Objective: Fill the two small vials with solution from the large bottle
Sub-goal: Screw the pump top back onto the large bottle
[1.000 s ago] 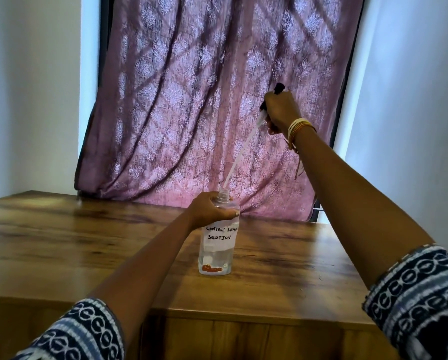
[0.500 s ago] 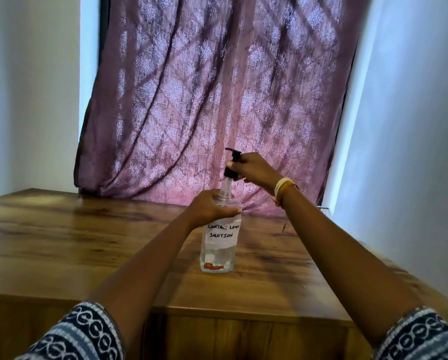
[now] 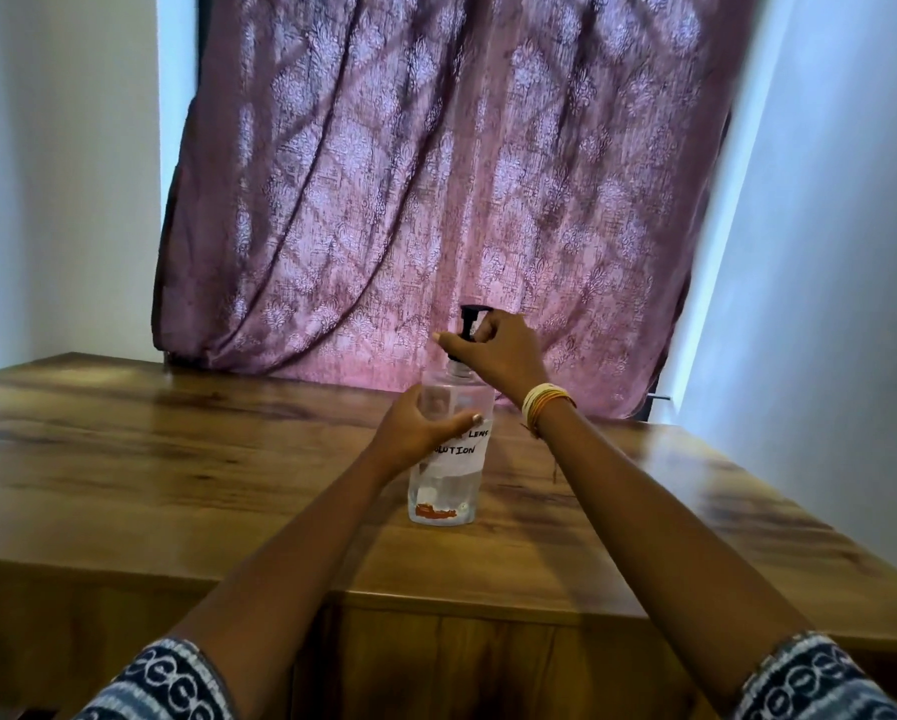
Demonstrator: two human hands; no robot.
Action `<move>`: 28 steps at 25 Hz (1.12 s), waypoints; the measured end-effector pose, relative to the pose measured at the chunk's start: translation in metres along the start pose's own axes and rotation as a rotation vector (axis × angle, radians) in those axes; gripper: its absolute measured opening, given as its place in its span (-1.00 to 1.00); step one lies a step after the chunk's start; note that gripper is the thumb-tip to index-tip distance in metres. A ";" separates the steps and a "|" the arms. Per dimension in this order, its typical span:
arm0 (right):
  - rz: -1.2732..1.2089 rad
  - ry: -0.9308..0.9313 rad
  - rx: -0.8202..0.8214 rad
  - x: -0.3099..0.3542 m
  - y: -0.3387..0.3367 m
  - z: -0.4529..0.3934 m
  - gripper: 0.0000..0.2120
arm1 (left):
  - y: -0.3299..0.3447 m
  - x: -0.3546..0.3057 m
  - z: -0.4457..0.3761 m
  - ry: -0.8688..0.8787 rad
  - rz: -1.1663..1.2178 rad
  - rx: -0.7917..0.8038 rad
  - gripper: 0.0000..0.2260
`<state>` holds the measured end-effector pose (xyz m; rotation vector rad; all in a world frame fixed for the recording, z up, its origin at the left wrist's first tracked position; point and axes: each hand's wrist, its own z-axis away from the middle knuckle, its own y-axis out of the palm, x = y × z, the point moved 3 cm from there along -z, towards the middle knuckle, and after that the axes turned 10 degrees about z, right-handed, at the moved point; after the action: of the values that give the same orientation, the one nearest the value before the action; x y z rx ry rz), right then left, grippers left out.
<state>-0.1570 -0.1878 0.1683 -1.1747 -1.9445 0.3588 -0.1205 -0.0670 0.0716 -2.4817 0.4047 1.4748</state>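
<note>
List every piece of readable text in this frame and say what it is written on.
"LENS": handwritten, top line of the white label on the large bottle; the line's start is hidden by the left hand.
"OLUTION": second line of the same label; its first letter is covered by the left hand.
Red patch near the bottle's base: too blurred to read.
No other text shows.

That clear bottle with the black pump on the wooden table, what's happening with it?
A person is working on the clear plastic bottle with a handwritten white label, which stands upright on the brown wooden table. The left hand grips the bottle's body to steady it, while the right hand holds the black pump top at the neck. A little clear liquid sits in the bottom. No small vials are in view.
</note>
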 end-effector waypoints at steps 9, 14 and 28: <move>-0.341 0.015 0.190 -0.012 -0.002 0.000 -0.71 | 0.002 0.016 0.006 0.033 0.100 -0.112 -0.70; -0.305 0.007 0.301 0.002 0.013 0.005 -0.55 | 0.000 0.016 0.003 0.025 0.092 -0.095 -0.71; -0.381 -0.017 0.338 -0.005 -0.003 -0.003 -0.71 | -0.001 0.006 -0.001 -0.027 0.097 -0.051 -0.69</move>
<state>-0.1558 -0.1945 0.1693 -0.5728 -1.9751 0.4698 -0.1162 -0.0672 0.0667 -2.5115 0.4952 1.5726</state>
